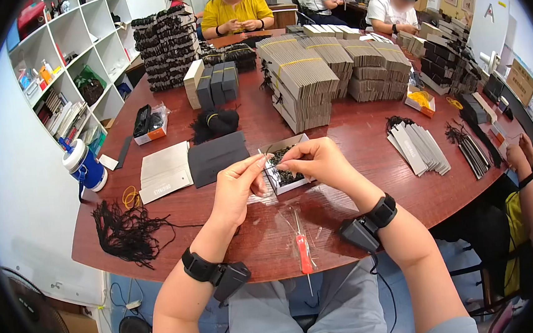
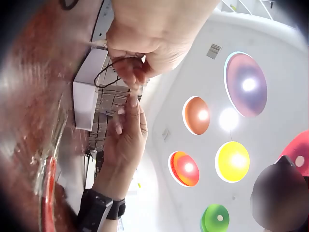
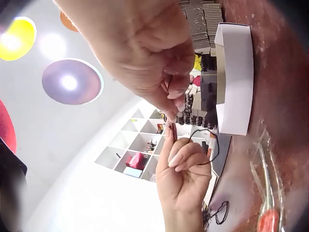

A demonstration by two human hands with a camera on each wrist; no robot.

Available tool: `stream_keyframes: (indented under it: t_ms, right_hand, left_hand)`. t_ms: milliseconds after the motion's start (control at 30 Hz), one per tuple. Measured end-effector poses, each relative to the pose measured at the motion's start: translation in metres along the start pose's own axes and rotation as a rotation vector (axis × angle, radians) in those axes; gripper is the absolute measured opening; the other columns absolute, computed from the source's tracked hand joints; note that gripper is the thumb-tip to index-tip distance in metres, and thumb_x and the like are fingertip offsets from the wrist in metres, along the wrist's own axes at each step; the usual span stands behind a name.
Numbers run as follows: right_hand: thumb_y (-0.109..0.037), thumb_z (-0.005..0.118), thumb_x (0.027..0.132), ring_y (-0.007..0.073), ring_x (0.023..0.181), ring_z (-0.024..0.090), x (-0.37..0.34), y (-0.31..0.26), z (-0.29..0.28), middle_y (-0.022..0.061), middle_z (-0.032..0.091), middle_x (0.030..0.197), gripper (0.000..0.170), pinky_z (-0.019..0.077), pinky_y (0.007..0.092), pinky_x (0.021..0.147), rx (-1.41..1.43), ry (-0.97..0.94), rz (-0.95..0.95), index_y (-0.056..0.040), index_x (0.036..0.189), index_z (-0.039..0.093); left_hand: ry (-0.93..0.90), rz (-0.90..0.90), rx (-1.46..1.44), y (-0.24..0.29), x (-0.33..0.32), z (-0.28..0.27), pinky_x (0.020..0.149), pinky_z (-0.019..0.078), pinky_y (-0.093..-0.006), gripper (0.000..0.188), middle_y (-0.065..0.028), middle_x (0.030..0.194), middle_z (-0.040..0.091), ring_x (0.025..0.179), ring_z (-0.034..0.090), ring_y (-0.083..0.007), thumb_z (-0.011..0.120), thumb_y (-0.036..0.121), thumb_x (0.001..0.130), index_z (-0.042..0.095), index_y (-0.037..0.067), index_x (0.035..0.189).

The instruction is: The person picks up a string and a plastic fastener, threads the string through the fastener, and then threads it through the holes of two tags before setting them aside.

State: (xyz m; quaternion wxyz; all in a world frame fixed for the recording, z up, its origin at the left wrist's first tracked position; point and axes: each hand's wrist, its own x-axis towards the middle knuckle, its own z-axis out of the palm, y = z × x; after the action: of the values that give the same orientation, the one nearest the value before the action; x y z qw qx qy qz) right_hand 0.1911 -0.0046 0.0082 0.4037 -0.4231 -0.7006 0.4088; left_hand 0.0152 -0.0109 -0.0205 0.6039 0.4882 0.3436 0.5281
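Left hand [image 1: 238, 186], right hand [image 1: 321, 163] pinch cord [image 3: 217, 144] (seemingly touching).

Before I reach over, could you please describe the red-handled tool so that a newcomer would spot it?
On the big reddish-brown table, find the open white box. Go from it toward the near edge, where the slim tool lies, its thin shaft toward the box. Its bright red handle sets it apart from the clear plastic around it.
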Motion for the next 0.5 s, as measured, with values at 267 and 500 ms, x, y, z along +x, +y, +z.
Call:
stream_keyframes:
  t_ms: [267, 500]
  right_hand:
    - [-0.013, 0.055, 0.078, 0.0068, 0.048, 0.053, 0.006, 0.011, -0.010, 0.0067, 0.061, 0.072, 0.018, 0.0385, 0.0165, 0.040, 0.295, -0.136, 0.150, 0.0020, 0.088, 0.057]
    - [-0.012, 0.056, 0.078, 0.0112, 0.058, 0.059, 0.003, 0.005, -0.007, 0.0097, 0.062, 0.076, 0.017, 0.0442, 0.0176, 0.043, 0.351, -0.090, 0.133, 0.0009, 0.088, 0.052]
  left_hand:
    - [0.135, 0.032, -0.129, 0.009, 0.000, -0.001, 0.042, 0.0262, -0.0154, 0.019, 0.0024, 0.061, 0.052, 0.047, 0.033, -0.0013, 0.055, 0.009, 0.079, 0.058, -0.002, 0.094]
    - [0.025, 0.032, -0.006, 0.007, -0.002, -0.001, 0.040, 0.0226, -0.0151, 0.019, 0.0043, 0.063, 0.052, 0.045, 0.029, -0.0003, 0.055, 0.009, 0.079, 0.059, 0.000, 0.095]
